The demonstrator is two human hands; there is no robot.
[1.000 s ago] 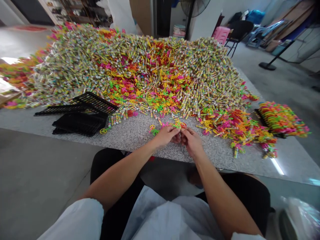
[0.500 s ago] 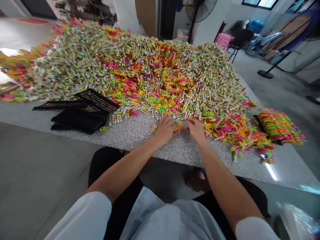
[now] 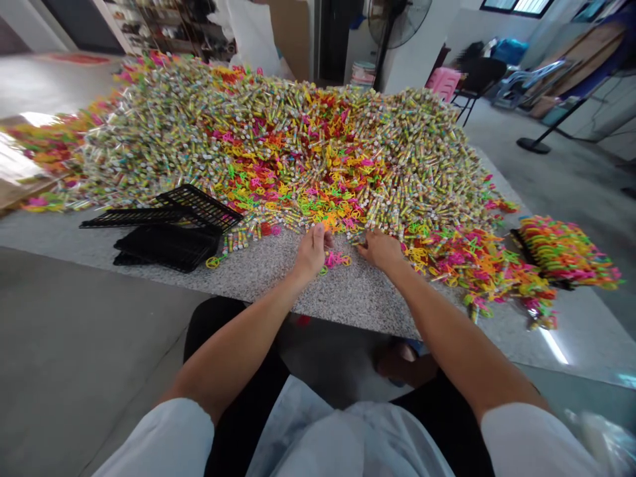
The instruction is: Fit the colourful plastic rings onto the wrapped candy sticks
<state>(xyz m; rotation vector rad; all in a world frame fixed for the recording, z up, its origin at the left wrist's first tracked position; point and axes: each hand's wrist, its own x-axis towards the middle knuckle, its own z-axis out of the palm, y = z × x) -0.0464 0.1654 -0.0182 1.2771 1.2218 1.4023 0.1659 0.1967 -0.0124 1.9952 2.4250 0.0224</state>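
Note:
My left hand is closed at the near edge of a big heap, thumb up and fingers curled. A bright orange plastic piece shows at its fingertips; whether it is pinched or lies behind, I cannot tell. Beside this hand, pink plastic pieces with yellow and green bits rest on the speckled tabletop. My right hand is bent palm down, its fingers drawn together by the small clear tubes with yellow labels. What those fingers hold is hidden.
Black plastic grid trays are stacked at the left. A filled rack of colourful pieces stands at the right, near a loose pile of bright pieces. Beyond the table are a standing fan and a pink stool.
My left hand has turned from palm down to thumb up and moved slightly left, uncovering pink pieces. My right hand has shifted slightly left, its fingers lower. The view has tilted a little.

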